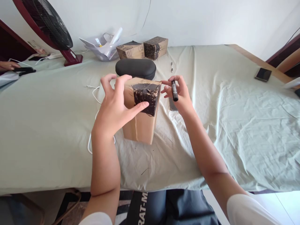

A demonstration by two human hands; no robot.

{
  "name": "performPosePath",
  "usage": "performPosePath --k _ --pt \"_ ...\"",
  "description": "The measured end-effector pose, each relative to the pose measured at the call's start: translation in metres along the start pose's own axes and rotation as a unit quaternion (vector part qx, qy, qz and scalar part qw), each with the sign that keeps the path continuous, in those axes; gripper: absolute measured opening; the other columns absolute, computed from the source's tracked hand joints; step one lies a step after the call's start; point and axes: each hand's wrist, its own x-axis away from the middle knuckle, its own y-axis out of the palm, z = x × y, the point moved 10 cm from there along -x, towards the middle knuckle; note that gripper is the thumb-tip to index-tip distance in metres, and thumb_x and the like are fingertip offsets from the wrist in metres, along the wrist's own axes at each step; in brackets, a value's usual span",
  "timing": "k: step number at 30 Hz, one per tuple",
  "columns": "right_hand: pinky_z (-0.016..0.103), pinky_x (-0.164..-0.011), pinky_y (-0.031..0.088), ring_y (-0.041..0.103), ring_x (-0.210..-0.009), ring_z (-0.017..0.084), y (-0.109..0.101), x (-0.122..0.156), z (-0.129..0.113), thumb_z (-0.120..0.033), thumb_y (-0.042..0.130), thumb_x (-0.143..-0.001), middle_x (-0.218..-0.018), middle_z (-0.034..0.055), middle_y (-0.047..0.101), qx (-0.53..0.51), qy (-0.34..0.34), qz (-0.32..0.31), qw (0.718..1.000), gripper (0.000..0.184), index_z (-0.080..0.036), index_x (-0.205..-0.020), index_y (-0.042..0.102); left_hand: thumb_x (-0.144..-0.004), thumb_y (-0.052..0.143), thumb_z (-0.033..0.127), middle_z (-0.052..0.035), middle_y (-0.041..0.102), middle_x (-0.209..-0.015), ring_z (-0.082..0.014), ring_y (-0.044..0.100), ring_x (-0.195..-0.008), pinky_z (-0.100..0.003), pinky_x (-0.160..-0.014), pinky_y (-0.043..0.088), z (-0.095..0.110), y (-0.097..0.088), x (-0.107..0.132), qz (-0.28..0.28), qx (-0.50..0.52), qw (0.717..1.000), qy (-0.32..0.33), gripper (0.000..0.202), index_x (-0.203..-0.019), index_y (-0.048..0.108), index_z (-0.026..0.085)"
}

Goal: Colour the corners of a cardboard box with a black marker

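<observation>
A pale green cloth [58, 140] is spread across the frame. At centre, a blackened-patch brown cardboard box [140, 129] is held tilted in the widely spread left hand [112, 106]. Above it, a black rounded case [136, 66] is seen. Right of centre, a black cylindrical marker [174, 91] is held in the right hand [184, 98], fingers curled near the box's edge.

A single camera on the person's head looks forward and down across a cloth-covered table [58, 134]. The wide view starts close, at the lap [150, 207] along the bottom edge, and reaches the white wall [199, 22] at the top.
</observation>
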Motion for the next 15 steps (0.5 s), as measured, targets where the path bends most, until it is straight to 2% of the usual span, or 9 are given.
performPosePath --k 3,6,11,13,15 --pt "0.035 -0.082 0.063 0.074 -0.103 0.020 0.009 0.001 0.005 -0.064 0.077 -0.093 -0.116 0.0052 0.073 0.000 0.014 -0.034 0.999 0.047 -0.027 -0.109 0.053 -0.101 0.066 0.054 -0.0042 0.039 -0.158 -0.0352 0.041 -0.157 -0.054 -0.132 0.041 0.000 0.001 -0.003 -0.004 0.016 1.000 0.020 0.041 -0.139 0.058 0.040" --pt "0.034 -0.080 0.062 0.074 -0.097 0.020 0.016 0.005 0.001 -0.067 0.068 -0.098 -0.111 0.0040 0.073 0.017 0.018 -0.036 0.999 0.043 -0.027 -0.111 0.057 -0.106 0.058 0.051 -0.0039 0.048 -0.153 -0.0334 0.049 -0.150 -0.052 -0.130 0.042 -0.003 0.002 -0.007 0.007 0.021 0.999 0.023 0.031 -0.133 0.062 0.039" --pt "0.039 -0.080 0.060 0.070 -0.084 0.022 0.005 0.028 -0.042 -0.071 0.040 -0.109 -0.091 0.0029 0.065 0.054 -0.103 0.095 0.989 0.048 -0.031 -0.118 0.063 -0.106 0.057 0.051 -0.0037 0.054 -0.148 -0.0326 0.052 -0.147 -0.050 -0.127 0.044 -0.005 0.002 -0.009 0.011 0.023 0.999 0.021 0.030 -0.133 0.063 0.038" --pt "0.039 -0.076 0.059 0.068 -0.079 0.022 0.010 0.040 -0.060 -0.066 0.042 -0.109 -0.086 0.0016 0.061 0.059 -0.155 0.093 0.982 0.041 -0.033 -0.122 0.063 -0.106 0.057 0.052 -0.0037 0.055 -0.147 -0.0320 0.053 -0.146 -0.049 -0.124 0.047 -0.006 0.002 -0.009 0.014 0.018 1.000 0.019 0.031 -0.133 0.063 0.038" --pt "0.038 -0.071 0.057 0.065 -0.071 0.021 0.024 0.050 -0.076 -0.055 0.053 -0.105 -0.083 0.0001 0.063 0.060 -0.203 0.051 0.976 0.027 -0.033 -0.116 0.063 -0.106 0.057 0.052 -0.0043 0.054 -0.145 -0.0316 0.054 -0.144 -0.049 -0.121 0.049 -0.005 0.001 -0.009 0.016 0.015 0.999 0.023 0.031 -0.132 0.063 0.037"
